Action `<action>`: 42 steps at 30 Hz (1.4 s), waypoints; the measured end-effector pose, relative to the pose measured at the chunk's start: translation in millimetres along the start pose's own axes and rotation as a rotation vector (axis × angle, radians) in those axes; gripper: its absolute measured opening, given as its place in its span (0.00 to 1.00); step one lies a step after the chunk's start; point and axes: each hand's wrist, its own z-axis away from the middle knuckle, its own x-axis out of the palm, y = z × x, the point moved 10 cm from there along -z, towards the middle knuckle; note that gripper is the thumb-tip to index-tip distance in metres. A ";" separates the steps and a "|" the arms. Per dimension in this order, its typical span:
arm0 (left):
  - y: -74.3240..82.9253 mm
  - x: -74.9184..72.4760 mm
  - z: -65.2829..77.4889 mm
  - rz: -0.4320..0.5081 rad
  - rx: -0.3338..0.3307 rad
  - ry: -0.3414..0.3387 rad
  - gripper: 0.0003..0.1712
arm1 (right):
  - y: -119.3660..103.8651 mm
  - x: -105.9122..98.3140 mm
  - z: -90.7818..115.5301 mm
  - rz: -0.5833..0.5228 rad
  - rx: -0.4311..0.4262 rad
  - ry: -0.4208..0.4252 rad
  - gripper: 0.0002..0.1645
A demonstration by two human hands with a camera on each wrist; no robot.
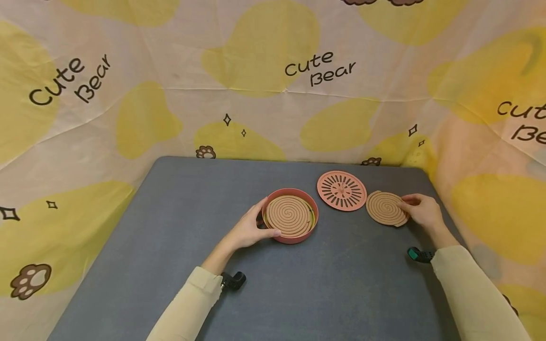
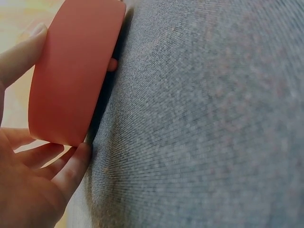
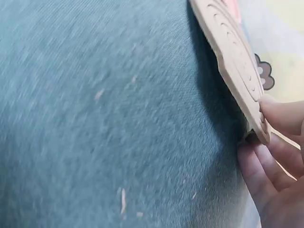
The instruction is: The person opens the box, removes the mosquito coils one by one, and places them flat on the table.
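My left hand [image 1: 248,231] holds a round red mosquito coil case [image 1: 292,240], thumb over the near rim and fingers around its left side. In the left wrist view, the case wall [image 2: 76,71] stands a little off the cloth on a small foot. Inside the case lies a brown mosquito coil [image 1: 286,215], with a yellowish edge showing around it. Over at the right, my right hand [image 1: 426,214] pinches the edge of another mosquito coil [image 1: 385,208] between thumb and fingers. The right wrist view shows this coil [image 3: 235,61] tilted, its near edge raised above the cloth.
A pink slotted lid [image 1: 341,191] lies flat between the case and the right-hand coil, close to that coil's left edge. Grey-blue cloth covers the table [image 1: 341,284]. Small light crumbs [image 3: 123,202] are scattered on it. A patterned curtain [image 1: 256,57] hangs behind and beside the table.
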 end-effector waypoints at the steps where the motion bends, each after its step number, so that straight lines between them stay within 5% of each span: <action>1: -0.1 0.0 0.1 0.001 0.000 0.000 0.64 | -1.3 -0.1 0.9 0.031 -0.021 -0.004 0.29; 9: -1.0 -0.5 0.6 0.007 0.000 0.002 0.64 | -21.6 -5.6 4.0 0.066 -0.126 -0.003 0.23; 20: -0.6 -1.7 -0.8 -0.004 -0.003 -0.003 0.64 | -87.7 -0.7 8.9 -0.033 -0.227 0.011 0.21; 42: 0.1 -0.4 -0.6 -0.012 -0.012 -0.007 0.64 | -176.7 58.3 19.7 -0.188 -0.301 -0.149 0.17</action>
